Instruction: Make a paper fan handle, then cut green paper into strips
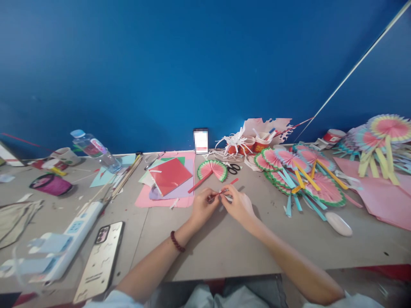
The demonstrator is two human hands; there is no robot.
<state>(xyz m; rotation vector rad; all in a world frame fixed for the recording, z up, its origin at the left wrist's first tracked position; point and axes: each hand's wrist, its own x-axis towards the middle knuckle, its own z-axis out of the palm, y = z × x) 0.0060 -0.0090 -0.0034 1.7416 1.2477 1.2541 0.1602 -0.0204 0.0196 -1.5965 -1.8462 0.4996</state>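
Over the middle of the table, my left hand (204,207) and my right hand (238,204) meet fingertip to fingertip. Both are closed in a pinch on a thin red paper strip (221,193), mostly hidden by the fingers. A short red piece (234,181) shows just beyond my right hand; I cannot tell whether it is the same strip. Just past my hands lies a pleated pink and green paper fan (219,170), half spread, with a red strip (199,182) as its handle. Black-handled scissors (233,169) rest beside the fan.
Coloured paper sheets (171,176) are stacked left of centre. Finished fans (321,188) pile up at right, near a white oval object (338,224). A power strip (73,239), a phone (101,261) and a tilted water bottle (98,149) occupy the left. A blue wall (192,72) stands behind.
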